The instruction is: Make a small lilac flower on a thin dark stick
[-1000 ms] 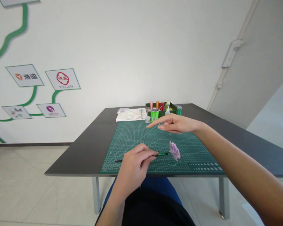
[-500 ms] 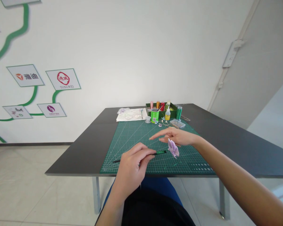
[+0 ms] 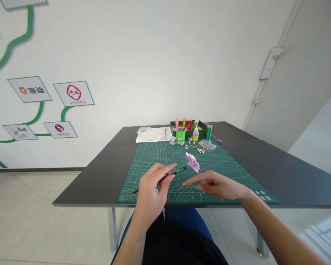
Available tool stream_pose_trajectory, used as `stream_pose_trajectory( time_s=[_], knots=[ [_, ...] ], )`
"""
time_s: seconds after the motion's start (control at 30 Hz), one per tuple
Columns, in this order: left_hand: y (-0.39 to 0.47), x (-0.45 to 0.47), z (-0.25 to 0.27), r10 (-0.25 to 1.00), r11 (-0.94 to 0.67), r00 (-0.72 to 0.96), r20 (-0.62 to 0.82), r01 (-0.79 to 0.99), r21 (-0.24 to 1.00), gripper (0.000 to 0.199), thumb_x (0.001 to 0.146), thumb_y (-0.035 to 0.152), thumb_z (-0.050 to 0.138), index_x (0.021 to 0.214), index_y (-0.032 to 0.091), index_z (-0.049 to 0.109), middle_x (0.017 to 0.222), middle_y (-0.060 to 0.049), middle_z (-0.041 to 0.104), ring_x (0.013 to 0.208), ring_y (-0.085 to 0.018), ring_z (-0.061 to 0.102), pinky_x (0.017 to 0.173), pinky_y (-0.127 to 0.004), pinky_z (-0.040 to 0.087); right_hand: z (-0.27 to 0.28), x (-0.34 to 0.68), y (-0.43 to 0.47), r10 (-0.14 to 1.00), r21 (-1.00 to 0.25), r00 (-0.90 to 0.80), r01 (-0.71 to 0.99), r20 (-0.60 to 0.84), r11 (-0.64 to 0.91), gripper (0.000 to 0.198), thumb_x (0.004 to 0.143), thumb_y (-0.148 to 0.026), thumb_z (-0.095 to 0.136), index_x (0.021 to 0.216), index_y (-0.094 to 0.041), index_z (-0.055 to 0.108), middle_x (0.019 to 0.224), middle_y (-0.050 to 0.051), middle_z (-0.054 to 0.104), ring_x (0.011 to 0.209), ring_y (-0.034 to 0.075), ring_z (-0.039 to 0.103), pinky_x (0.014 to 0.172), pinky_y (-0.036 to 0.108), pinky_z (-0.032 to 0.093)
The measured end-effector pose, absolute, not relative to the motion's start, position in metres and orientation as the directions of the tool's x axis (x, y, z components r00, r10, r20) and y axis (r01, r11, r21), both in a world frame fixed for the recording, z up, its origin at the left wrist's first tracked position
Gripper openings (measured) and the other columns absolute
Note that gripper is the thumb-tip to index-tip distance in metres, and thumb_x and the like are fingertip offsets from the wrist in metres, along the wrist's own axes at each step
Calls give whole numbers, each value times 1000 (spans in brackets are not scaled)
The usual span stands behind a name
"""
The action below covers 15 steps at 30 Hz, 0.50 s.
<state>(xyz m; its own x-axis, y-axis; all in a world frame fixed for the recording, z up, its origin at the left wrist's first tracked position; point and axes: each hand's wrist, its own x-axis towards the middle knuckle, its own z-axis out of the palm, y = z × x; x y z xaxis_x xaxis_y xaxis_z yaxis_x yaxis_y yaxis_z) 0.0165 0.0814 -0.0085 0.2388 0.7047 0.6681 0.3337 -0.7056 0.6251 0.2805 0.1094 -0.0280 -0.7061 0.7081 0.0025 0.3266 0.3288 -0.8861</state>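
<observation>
My left hand [image 3: 154,186] is closed, with thumb and fingers pinching a thin dark stem [image 3: 135,191] that slants up to the right. Green wrapping [image 3: 180,170] covers the stem's upper part, and its tip is black. Just beyond that tip is a pale purple flower [image 3: 192,162]; how the two join is too small to make out. To the right and nearer me, my right hand [image 3: 219,185] hovers over the green cutting mat [image 3: 154,156]. Its index finger stretches left, the other fingers are loosely bent, and nothing shows in it.
Behind the hands stand a green tin [image 3: 180,136], a glue bottle [image 3: 195,134], a green spool [image 3: 209,132] and a box [image 3: 202,133] of thread spools. White-handled scissors [image 3: 201,150] lie near a clear case [image 3: 207,145]. Papers [image 3: 151,135] rest at back left.
My right hand has come toward me and slightly right, uncovering the scissors. The flower and the stem's wrapped end have swung up and left in my left hand.
</observation>
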Motion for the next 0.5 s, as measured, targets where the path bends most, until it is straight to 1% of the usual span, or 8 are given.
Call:
stream_pose_trajectory(
  time_s=[0.1, 0.23, 0.3, 0.37, 0.43, 0.5],
  knots=[
    [87, 18, -11, 745, -667, 238, 623, 242, 705, 23, 98, 22, 60, 111, 23, 79, 86, -4, 63, 65, -10, 53, 57, -22, 40, -35, 279, 97, 717, -896, -697, 306, 20, 322, 47, 103, -43, 51, 135, -13, 67, 44, -10, 36, 35, 5, 27, 36, 16, 21],
    [97, 20, -18, 800, -584, 236, 551, 97, 806, 20, 94, 27, 65, 105, 21, 81, 84, -4, 60, 64, -10, 49, 54, -22, 37, -44, 279, 91, 740, -917, -673, 286, 15, 279, 46, 103, -45, 51, 136, -17, 68, 42, -10, 37, 33, 7, 30, 36, 17, 24],
    [102, 20, -21, 822, -548, 219, 525, 58, 834, 20, 93, 30, 68, 104, 20, 81, 84, -4, 59, 63, -10, 47, 53, -22, 37, -52, 278, 92, 752, -938, -658, 240, 32, 250, 45, 102, -46, 53, 134, -18, 68, 41, -10, 40, 33, 7, 32, 36, 18, 25],
    [105, 21, -24, 834, -531, 203, 514, 36, 847, 21, 92, 31, 69, 104, 20, 81, 84, -4, 59, 63, -10, 46, 52, -22, 36, -64, 277, 93, 762, -969, -644, 133, 74, 206, 45, 101, -47, 56, 132, -18, 69, 40, -10, 42, 32, 7, 33, 37, 17, 25],
    [105, 22, -24, 838, -526, 190, 512, 32, 850, 21, 92, 31, 69, 105, 20, 81, 84, -4, 59, 63, -10, 46, 53, -22, 36, -80, 274, 95, 783, -988, -608, -16, 131, 153, 46, 99, -49, 60, 131, -18, 68, 39, -10, 42, 31, 5, 31, 39, 17, 26],
    [104, 22, -23, 840, -527, 177, 513, 43, 849, 20, 92, 29, 68, 105, 20, 81, 83, -4, 59, 63, -10, 46, 53, -22, 36, -94, 270, 95, 810, -985, -566, -153, 154, 81, 51, 95, -52, 64, 134, -18, 63, 38, -11, 43, 30, 5, 31, 39, 17, 27]
  ],
)
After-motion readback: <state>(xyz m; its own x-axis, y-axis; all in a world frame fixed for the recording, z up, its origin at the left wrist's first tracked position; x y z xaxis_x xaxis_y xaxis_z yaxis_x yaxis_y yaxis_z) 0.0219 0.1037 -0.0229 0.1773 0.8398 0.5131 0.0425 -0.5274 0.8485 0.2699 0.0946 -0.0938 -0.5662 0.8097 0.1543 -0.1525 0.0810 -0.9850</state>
